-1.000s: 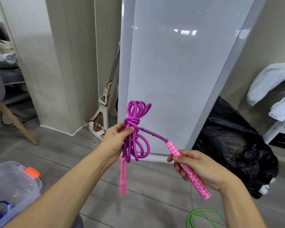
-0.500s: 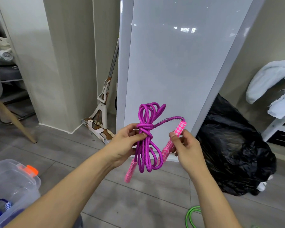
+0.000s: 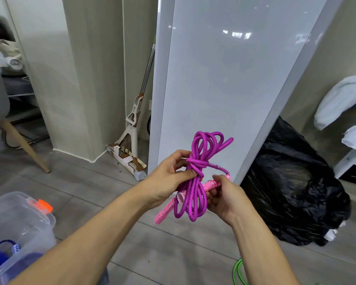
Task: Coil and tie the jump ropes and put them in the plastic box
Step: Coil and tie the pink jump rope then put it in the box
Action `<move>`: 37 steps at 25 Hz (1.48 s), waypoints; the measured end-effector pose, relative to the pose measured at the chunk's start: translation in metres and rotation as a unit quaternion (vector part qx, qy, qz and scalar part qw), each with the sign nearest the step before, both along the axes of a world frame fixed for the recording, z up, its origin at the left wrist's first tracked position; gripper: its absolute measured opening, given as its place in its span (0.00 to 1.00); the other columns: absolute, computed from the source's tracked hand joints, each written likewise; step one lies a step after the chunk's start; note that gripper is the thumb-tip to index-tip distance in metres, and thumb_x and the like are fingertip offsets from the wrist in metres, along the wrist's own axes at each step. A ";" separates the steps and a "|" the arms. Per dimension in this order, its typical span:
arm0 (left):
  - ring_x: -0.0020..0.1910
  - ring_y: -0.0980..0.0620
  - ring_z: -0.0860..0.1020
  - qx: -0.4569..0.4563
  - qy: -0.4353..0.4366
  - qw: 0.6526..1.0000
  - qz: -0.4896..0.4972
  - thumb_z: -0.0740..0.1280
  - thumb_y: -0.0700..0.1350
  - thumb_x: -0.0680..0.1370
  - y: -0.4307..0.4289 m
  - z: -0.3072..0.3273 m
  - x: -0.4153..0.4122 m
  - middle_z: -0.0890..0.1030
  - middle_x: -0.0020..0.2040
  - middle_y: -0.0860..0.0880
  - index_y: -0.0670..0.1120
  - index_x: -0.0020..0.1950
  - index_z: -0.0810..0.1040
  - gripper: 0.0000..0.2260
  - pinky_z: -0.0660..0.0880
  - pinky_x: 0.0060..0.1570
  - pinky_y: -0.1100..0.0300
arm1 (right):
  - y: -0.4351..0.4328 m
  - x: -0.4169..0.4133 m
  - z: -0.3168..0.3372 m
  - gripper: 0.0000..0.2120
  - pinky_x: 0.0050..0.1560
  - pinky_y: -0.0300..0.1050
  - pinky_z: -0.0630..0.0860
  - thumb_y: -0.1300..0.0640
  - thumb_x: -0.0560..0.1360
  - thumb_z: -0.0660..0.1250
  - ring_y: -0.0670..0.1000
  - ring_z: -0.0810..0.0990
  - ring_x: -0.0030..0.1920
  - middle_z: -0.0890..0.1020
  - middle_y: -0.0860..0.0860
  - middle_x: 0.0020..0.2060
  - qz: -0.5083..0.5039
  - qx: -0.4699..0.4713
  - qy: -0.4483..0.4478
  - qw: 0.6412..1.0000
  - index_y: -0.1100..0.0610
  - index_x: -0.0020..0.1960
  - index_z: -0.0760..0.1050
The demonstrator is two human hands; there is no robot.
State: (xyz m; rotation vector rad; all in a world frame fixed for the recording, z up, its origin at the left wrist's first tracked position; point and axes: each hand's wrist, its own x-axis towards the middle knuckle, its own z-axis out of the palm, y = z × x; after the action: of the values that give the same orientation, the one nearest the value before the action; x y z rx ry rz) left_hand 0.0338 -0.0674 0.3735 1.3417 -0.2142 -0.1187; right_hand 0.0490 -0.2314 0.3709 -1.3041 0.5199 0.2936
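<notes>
Almost ready for the plastic box (image 3: pixel 23 221), low to the left of the hands.
Purple jump rope (image 3: pixel 190 202) hangs coiled between them: left hand (image 3: pixel 167 177) pinches the knot (image 3: pixel 195 164) to bunch the loops; right hand (image 3: pixel 228 199) curls round a pink handle (image 3: pixel 211 184), probably to tuck it.

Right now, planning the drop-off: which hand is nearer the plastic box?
Left. The left hand, at the rope knot, is right of the plastic box; the right hand is farther right.
</notes>
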 end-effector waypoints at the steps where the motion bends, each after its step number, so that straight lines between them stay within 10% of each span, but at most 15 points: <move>1: 0.49 0.44 0.82 0.016 -0.012 1.000 -0.007 0.66 0.34 0.79 0.001 0.001 -0.001 0.80 0.58 0.41 0.43 0.64 0.73 0.15 0.79 0.50 0.53 | 0.000 0.000 0.000 0.14 0.30 0.43 0.69 0.58 0.80 0.62 0.50 0.69 0.20 0.67 0.52 0.21 0.009 0.003 0.008 1.000 0.59 0.36 0.68; 10: 0.49 0.48 0.83 0.011 -0.051 0.997 0.062 0.67 0.32 0.78 0.001 -0.001 0.001 0.82 0.56 0.48 0.44 0.64 0.72 0.16 0.78 0.48 0.60 | -0.003 -0.006 -0.004 0.12 0.29 0.42 0.57 0.52 0.80 0.63 0.47 0.63 0.24 0.69 0.50 0.27 0.178 0.009 0.017 0.984 0.55 0.39 0.70; 18: 0.45 0.43 0.85 0.016 -0.007 0.979 0.201 0.67 0.38 0.80 0.004 -0.004 0.006 0.79 0.56 0.43 0.45 0.64 0.73 0.13 0.83 0.46 0.50 | 0.004 -0.018 0.001 0.14 0.63 0.65 0.76 0.59 0.67 0.73 0.60 0.82 0.56 0.79 0.60 0.49 0.284 0.029 -0.038 0.958 0.59 0.52 0.78; 25: 0.40 0.42 0.84 -0.136 0.101 0.948 0.271 0.64 0.38 0.81 0.011 -0.006 0.017 0.82 0.43 0.41 0.44 0.60 0.71 0.08 0.81 0.47 0.42 | 0.011 -0.022 -0.005 0.29 0.47 0.52 0.82 0.71 0.74 0.71 0.60 0.86 0.49 0.86 0.62 0.49 0.341 -0.031 -0.123 0.931 0.55 0.70 0.67; 32: 0.36 0.45 0.74 -0.309 0.255 0.843 0.358 0.52 0.35 0.79 0.039 -0.003 0.022 0.72 0.37 0.43 0.43 0.46 0.72 0.10 0.76 0.50 0.42 | 0.005 -0.025 -0.024 0.18 0.50 0.51 0.80 0.59 0.77 0.62 0.55 0.81 0.46 0.80 0.52 0.52 0.460 -0.498 -0.168 0.715 0.46 0.65 0.71; 37: 0.41 0.46 0.72 -0.344 0.250 0.854 0.300 0.63 0.52 0.77 0.039 0.008 0.022 0.70 0.38 0.46 0.46 0.49 0.71 0.10 0.76 0.52 0.49 | 0.039 -0.033 -0.031 0.26 0.44 0.34 0.70 0.54 0.73 0.69 0.40 0.74 0.47 0.70 0.44 0.55 0.369 -0.380 -0.277 0.802 0.38 0.66 0.66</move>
State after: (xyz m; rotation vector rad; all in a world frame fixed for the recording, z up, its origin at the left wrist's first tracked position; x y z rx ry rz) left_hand 0.0554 -0.0280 0.3810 0.5720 0.5685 0.1347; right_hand 0.0155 -0.1924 0.3401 -2.2591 -0.4730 0.3298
